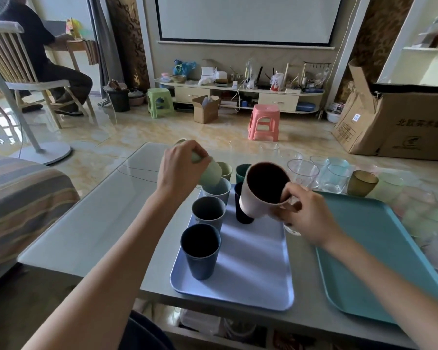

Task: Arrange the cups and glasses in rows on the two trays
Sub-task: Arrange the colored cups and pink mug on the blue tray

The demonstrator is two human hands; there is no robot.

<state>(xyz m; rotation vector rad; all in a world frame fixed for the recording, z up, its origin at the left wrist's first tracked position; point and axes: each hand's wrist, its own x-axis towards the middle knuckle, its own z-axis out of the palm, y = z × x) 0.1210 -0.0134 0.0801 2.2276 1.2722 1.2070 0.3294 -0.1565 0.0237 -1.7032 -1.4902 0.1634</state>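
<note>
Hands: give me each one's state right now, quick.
Left hand: grips a pale green cup, tilted over the lavender tray.
Right hand: holds a pink cup, tilted, mouth toward the camera.

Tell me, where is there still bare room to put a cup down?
The teal tray is bare. The lavender tray is free on its near right, beside the dark blue cup and grey cup. Behind both trays it is crowded with clear glasses and cups.
</note>
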